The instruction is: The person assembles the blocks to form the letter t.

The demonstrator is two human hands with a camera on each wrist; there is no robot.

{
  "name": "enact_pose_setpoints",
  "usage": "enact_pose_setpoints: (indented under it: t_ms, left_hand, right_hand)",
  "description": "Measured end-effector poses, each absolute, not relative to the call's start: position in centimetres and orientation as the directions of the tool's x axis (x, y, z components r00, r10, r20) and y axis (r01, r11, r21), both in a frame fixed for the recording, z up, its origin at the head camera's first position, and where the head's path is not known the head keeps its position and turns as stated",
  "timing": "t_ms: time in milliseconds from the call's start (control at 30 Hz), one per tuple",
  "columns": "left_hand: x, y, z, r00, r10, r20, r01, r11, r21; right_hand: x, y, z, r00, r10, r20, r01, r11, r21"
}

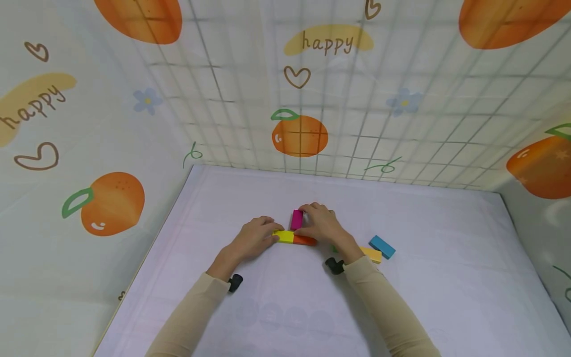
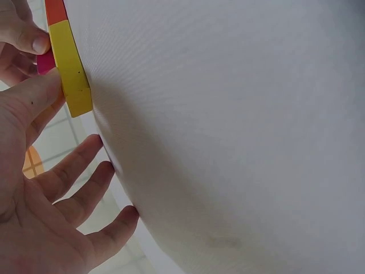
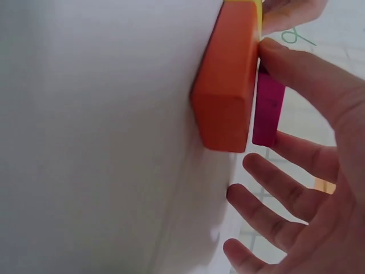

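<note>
A yellow block (image 1: 285, 237) and an orange block (image 1: 305, 240) lie end to end on the white table. My left hand (image 1: 254, 239) pinches the yellow block's outer end between thumb and index finger. In the left wrist view the other fingers (image 2: 85, 200) are spread apart. Just behind the row is a magenta block (image 1: 296, 219), set crosswise to it. My right hand (image 1: 325, 224) holds that block by its ends, thumb at the row and index finger at the far end. The right wrist view shows the magenta block (image 3: 268, 111) beside the orange block (image 3: 228, 85).
Right of the right wrist, a blue block (image 1: 382, 247) lies close to a light orange block (image 1: 372, 255). A green block (image 1: 335, 249) is mostly hidden by the right wrist. Printed cloth walls (image 1: 250, 99) rise behind the table and at both sides.
</note>
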State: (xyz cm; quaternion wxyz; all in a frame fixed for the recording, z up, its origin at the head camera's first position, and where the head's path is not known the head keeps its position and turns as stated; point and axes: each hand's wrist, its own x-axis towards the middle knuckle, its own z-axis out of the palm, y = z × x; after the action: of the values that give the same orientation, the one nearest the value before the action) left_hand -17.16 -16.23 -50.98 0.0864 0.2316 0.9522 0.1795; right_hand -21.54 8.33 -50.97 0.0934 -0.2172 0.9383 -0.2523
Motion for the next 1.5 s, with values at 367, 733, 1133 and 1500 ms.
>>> enact_pose_setpoints:
  t_ms: [367, 733, 1133, 1500]
  left_hand:
    - [-17.20, -16.20, -51.13, -0.879, 0.470, -0.080, 0.410, 0.831, 0.376]
    - [-17.18, -16.06, -51.10, -0.885, 0.456, -0.096, 0.395, 0.843, 0.364]
    - [-17.30, -16.11, -51.26, -0.881, 0.463, -0.096, 0.404, 0.842, 0.356]
    - [-17.19, -16.07, -51.11, -0.885, 0.455, -0.102, 0.394, 0.846, 0.358]
  right_hand:
    - [-21.82, 8.29, -50.92, -0.882, -0.457, -0.113, -0.340, 0.784, -0.519]
    - [-22.01, 8.25, -50.73, -0.870, -0.469, -0.151, -0.333, 0.786, -0.520]
    - [-22.02, 8.36, -50.42, -0.866, -0.480, -0.144, -0.341, 0.775, -0.532]
    - [-22.17, 8.38, -50.73, -0.868, -0.475, -0.149, -0.334, 0.778, -0.532]
